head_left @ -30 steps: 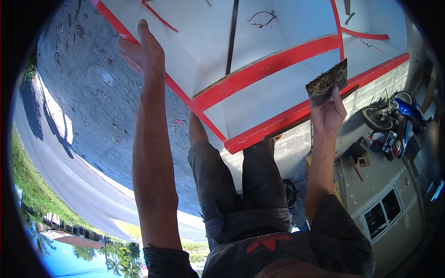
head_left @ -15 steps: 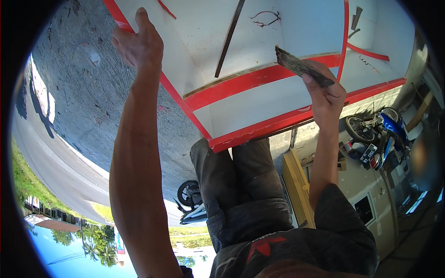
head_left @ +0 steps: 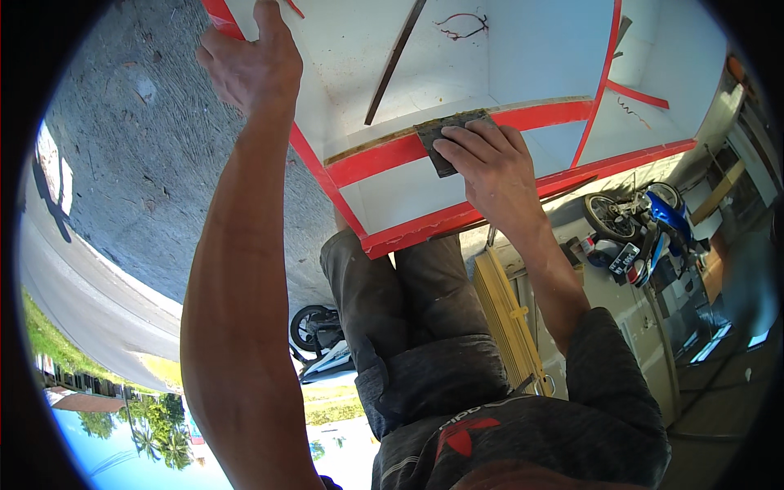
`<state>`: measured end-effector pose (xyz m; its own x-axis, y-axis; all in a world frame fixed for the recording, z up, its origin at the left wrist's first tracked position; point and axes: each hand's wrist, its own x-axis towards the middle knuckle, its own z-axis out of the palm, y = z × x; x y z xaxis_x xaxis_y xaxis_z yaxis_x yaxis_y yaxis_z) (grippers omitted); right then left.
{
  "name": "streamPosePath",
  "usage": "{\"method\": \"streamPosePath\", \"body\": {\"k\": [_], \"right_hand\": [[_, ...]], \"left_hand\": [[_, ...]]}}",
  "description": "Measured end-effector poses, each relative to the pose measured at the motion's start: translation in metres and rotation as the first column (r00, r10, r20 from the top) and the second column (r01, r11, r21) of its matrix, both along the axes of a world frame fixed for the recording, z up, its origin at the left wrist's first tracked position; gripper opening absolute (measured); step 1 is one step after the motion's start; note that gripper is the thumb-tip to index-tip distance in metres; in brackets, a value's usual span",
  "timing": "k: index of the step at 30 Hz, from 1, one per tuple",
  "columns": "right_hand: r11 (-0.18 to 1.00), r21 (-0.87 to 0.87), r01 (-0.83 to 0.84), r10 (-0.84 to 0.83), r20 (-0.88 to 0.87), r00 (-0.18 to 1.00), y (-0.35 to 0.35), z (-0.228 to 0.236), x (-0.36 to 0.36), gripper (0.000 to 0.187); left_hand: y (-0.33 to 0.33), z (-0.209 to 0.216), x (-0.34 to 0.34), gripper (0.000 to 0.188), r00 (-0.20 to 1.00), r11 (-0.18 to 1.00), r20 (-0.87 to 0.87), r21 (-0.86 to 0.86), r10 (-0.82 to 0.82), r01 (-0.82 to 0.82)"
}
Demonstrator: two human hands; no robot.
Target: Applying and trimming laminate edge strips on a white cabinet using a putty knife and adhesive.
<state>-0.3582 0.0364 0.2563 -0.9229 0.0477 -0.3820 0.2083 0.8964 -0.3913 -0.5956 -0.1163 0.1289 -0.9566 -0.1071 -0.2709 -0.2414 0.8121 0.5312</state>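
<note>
A white box-like cabinet (head_left: 539, 49) with red-painted edges lies open in front of me. At its upper left, my left hand (head_left: 255, 65) is closed around the red side edge (head_left: 222, 18). My right hand (head_left: 494, 167) holds a dark grey, rough flat piece (head_left: 434, 151); whether it is sandpaper or wood I cannot tell. The fingers press it flat across the red crossbar (head_left: 376, 161), its upper end reaching the bare brownish top edge. My palm hides part of the piece.
Inside the cabinet lie a dark strip (head_left: 396, 61), a thin reddish wire (head_left: 461, 28) and a loose red strip (head_left: 637, 94). A blue motorcycle (head_left: 629, 220) stands to the right, near yellow slatted panels (head_left: 506, 318). Rough concrete ground (head_left: 155, 163) extends on the left.
My right hand has moved left and down with the dark piece, from above the crossbar onto it. My left hand still grips the cabinet edge, and the view has shifted slightly.
</note>
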Motion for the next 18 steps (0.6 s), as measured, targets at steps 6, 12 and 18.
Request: {"method": "streamPosePath", "body": {"k": [6,12,18], "right_hand": [[0.998,-0.051,-0.034,0.038,0.064,0.997,0.008,0.013,-0.012,0.043],[0.996,-0.080,0.046,-0.039,0.084,0.996,0.043,0.014,-0.039,0.035],[0.991,-0.134,0.019,0.026,0.325,0.945,0.057,-0.030,-0.068,0.028]], "left_hand": [[0.007,-0.004,0.007,0.079,0.997,0.994,-0.073,-0.107,0.026,-0.034],[0.007,0.008,0.001,0.086,0.998,0.997,0.064,-0.073,0.015,-0.011],[0.011,-0.014,0.012,0.084,0.993,0.987,-0.110,-0.147,0.045,-0.061]]}}
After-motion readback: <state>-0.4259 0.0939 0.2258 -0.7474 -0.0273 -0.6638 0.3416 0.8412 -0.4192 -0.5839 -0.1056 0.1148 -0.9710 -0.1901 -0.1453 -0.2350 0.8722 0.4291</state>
